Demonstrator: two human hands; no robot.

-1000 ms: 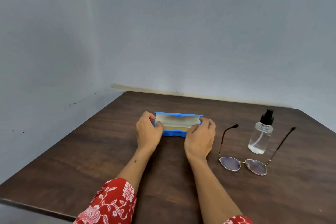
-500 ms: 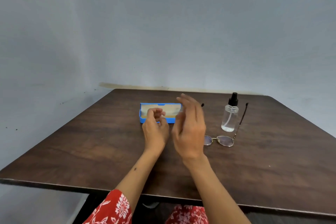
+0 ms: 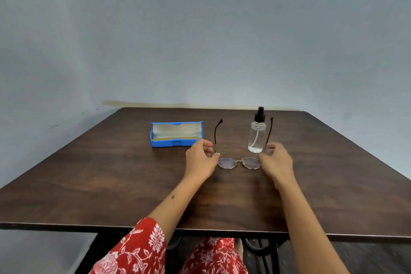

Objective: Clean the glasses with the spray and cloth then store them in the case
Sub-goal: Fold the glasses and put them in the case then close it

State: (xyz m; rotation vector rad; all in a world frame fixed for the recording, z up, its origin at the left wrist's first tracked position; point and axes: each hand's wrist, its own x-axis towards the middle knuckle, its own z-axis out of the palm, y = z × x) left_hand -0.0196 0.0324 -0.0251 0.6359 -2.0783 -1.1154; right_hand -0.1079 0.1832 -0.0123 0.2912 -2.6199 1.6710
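Gold-rimmed glasses (image 3: 239, 163) at frame centre, temples unfolded; left hand (image 3: 200, 160) pinching hinge, right hand (image 3: 277, 161) spread alongside, readying lift.

Glasses (image 3: 239, 163) unfolded, lenses down; spray bottle (image 3: 257, 136) upright between temples; blue case (image 3: 176, 134) open.
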